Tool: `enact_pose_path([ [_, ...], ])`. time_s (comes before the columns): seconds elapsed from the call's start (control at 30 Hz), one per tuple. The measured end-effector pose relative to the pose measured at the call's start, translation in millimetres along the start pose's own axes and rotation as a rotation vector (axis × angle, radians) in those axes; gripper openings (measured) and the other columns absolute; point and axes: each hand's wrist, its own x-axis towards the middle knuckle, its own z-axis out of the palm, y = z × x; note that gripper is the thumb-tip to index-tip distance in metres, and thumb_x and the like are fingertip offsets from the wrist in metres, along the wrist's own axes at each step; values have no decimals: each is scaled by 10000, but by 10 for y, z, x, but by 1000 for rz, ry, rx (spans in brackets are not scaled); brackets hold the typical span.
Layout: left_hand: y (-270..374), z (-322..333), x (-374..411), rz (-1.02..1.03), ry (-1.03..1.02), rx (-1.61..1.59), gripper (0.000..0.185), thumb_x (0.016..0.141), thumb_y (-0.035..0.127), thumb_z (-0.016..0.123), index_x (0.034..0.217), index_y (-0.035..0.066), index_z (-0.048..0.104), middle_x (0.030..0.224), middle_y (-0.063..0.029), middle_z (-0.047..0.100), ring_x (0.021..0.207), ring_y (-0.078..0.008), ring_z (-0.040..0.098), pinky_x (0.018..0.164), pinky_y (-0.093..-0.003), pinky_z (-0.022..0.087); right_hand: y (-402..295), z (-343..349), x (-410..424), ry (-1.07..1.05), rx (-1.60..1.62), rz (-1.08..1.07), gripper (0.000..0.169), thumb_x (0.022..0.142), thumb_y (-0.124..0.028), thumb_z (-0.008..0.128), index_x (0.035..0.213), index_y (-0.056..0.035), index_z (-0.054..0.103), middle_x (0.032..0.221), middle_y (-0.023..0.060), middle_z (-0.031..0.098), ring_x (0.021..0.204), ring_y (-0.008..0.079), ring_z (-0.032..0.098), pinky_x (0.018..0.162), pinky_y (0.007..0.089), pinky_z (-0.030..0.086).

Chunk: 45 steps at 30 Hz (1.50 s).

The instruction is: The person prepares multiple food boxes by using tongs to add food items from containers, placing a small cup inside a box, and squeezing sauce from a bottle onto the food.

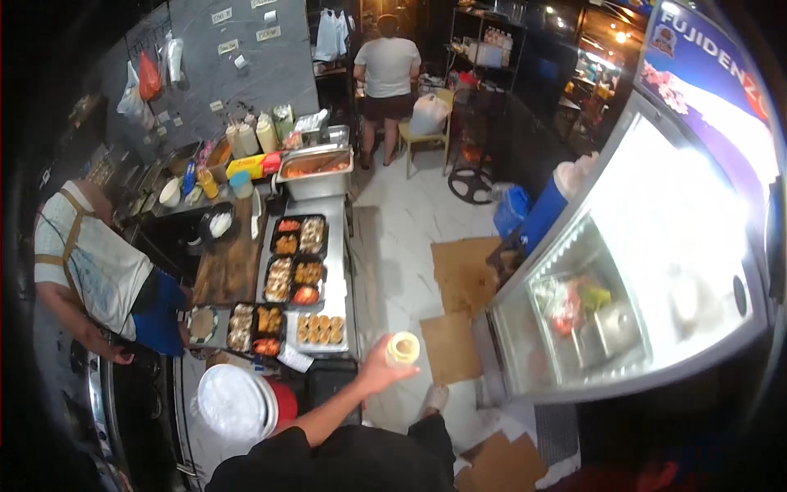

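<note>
My left hand (382,368) is wrapped around a small clear container (403,349) with a pale yellow rim, held upright over the floor beside the counter. To its left, a white tray of small round browned food pieces (320,329) lies at the counter's near end. A black compartment tray of food (256,329) sits beside it, with a paper slip (295,358) at its corner. Two more black food trays (296,280) are lined up farther along the steel counter (335,258). My right hand is out of view.
A co-worker (92,264) stands left of the wooden cutting board (227,267), where a knife (256,215) lies. Another person (387,67) faces away at the back. A lit glass-door fridge (615,295) is at right. Cardboard (452,347) covers some floor; a lidded bucket (237,403) is near.
</note>
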Motion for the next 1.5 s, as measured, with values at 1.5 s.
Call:
enact_pose_path([
  [1.5, 273, -2608, 7745, -153, 1306, -349, 585, 810, -127, 811, 1336, -2, 588, 1166, -95, 669, 1101, -215, 685, 1008, -369, 565, -14565, 3180, 4866, -961, -233, -1585, 705, 797, -254, 875, 1396, -127, 525, 1354, 176, 643, 1230, 388, 638, 990, 463, 530],
])
